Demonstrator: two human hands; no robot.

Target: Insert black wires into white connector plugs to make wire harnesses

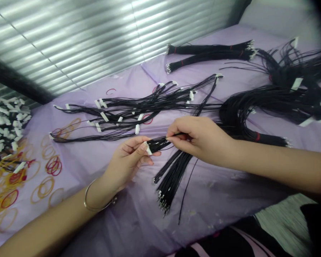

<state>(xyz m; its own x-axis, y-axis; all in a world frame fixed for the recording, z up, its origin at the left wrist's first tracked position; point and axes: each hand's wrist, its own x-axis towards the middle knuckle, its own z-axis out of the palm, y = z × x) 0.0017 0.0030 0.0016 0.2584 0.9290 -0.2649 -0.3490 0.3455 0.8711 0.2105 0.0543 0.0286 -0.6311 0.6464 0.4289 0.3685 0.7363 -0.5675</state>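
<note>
One lilac bedsheet [214, 185], creased, covers the work surface. Behind it stand metal window blinds [69, 39], slats closed (daylight shows on them in pale bands). At lower right, a dark patterned cloth [230, 239] and a striped cloth [283, 221] run out of frame.

On the sheet, at left: one heap of white connectors [5, 121] on black wires, and many scattered rubber bands [46, 187], tan and red. Also present: two tied wire bundles [208, 51] at the far side, one loose spread of tagged wires [123, 114] mid-sheet, one looped wire bundle [246, 107] with a red tie, and one tangled wire mass [291, 71] at far right.

The heap and the tangled mass are cut off by the frame edges, and wire counts cannot be made out.

Item in hand: a thin bunch of black wires [156, 144], held above the sheet between the hands, with a white connector [148, 148] at its left end. Its middle is partly hidden by fingers.

The left hand [127, 160], with a thin bangle [96, 200] at the wrist, is closed on the bunch beside the connector. The right hand [196, 139] pinches the bunch's other end. A spray of metal-tipped wires [168, 182] lies just below.
</note>
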